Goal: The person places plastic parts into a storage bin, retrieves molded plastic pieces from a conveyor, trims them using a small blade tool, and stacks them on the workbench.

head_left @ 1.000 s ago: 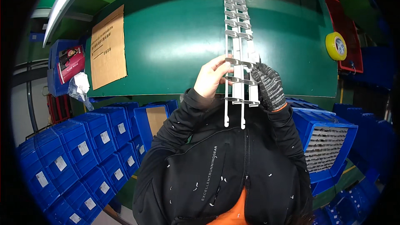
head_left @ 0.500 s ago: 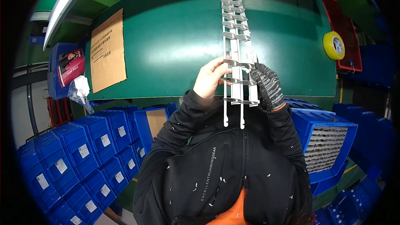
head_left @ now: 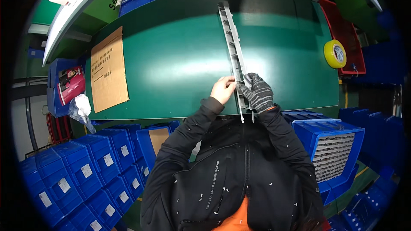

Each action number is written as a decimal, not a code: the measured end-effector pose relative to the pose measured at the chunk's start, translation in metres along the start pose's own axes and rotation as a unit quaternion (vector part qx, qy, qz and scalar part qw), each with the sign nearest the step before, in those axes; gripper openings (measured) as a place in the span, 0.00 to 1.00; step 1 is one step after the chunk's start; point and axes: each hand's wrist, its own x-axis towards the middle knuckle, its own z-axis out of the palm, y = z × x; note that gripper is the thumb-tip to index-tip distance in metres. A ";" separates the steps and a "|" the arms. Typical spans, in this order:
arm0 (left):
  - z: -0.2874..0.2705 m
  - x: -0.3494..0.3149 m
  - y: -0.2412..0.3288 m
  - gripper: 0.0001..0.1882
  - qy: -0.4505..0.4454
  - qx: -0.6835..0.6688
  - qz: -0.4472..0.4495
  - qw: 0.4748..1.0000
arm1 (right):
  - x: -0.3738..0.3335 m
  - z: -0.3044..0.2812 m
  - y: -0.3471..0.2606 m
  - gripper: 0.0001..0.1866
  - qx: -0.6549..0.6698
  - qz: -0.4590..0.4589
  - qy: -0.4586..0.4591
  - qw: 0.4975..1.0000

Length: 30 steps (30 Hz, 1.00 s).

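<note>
A long, narrow grey-white slatted rail assembly (head_left: 233, 38), with dark crosswise pieces between its strips, lies lengthwise on the green table, its near end jutting past the front edge. My bare left hand (head_left: 223, 89) pinches the assembly's left side near that end. On the opposite side, my right hand (head_left: 259, 93), in a grey-black knit glove, is closed around the right strip, with its fingers reaching over the top. The fingertips of the gloved hand are partly hidden.
A flat cardboard sheet (head_left: 109, 70) lies on the table's left. A yellow tape roll (head_left: 329, 54) sits at the right edge, beside a red bin (head_left: 344, 38). Stacked blue crates (head_left: 90, 162) stand at lower left; a blue crate of grey slatted parts (head_left: 336, 154) stands at right.
The assembly has been lowered and turned onto its side, so it looks narrower and its loops no longer face up. Both hands have moved slightly down with it, the right one inward.
</note>
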 end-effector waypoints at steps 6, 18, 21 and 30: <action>-0.021 0.070 0.018 0.26 0.009 0.098 -0.024 0.995 | 0.016 -0.004 0.011 0.28 -0.026 -0.026 0.000 0.999; 0.035 0.157 0.047 0.20 0.068 0.121 0.003 0.990 | 0.054 -0.121 0.168 0.13 -0.129 0.053 0.211 0.968; 0.038 0.170 0.041 0.19 0.048 0.105 0.002 0.993 | 0.052 -0.137 0.204 0.15 -0.183 0.073 0.165 0.966; 0.127 0.225 0.090 0.21 0.006 0.115 0.016 0.993 | -0.018 -0.249 0.220 0.14 -0.187 0.382 0.032 0.904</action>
